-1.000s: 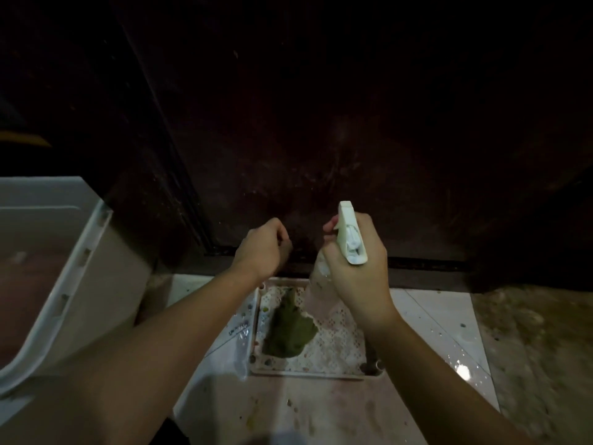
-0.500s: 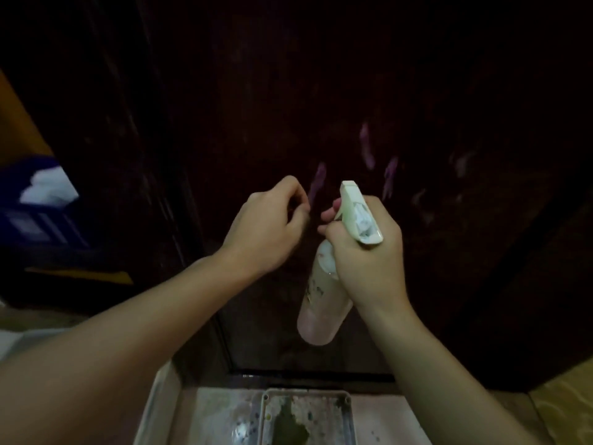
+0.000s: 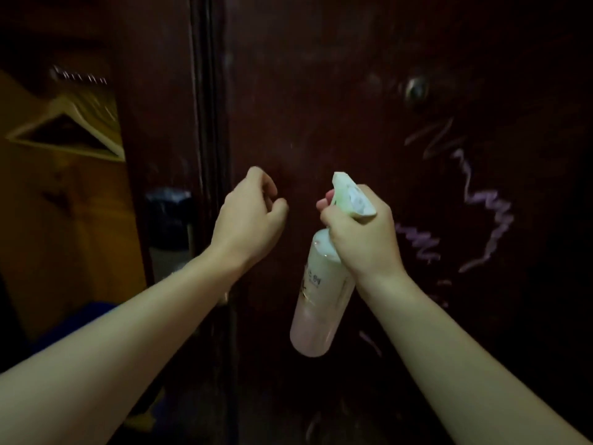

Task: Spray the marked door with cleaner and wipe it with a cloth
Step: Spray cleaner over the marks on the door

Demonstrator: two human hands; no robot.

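Right hand [image 3: 362, 232] holds a spray bottle [image 3: 321, 293] up to the scribbled door [image 3: 337, 91]; left hand [image 3: 248, 220] is raised beside it.

The right hand grips the bottle by its neck at centre frame, fingers curled round the trigger, the white nozzle pointing up and away toward the door, the pale body hanging down and tilted to the lower left. The left hand, just left of centre, has loosely curled fingers and holds nothing; whether it touches the door I cannot tell. The dark brown door fills the middle and right of the frame, with pale purple scribbles [image 3: 481, 203] at centre right and a round metal fitting [image 3: 416, 88] at upper right. A white hanger [image 3: 69, 130] hangs at upper left against a yellowish wall. No cloth is in view.
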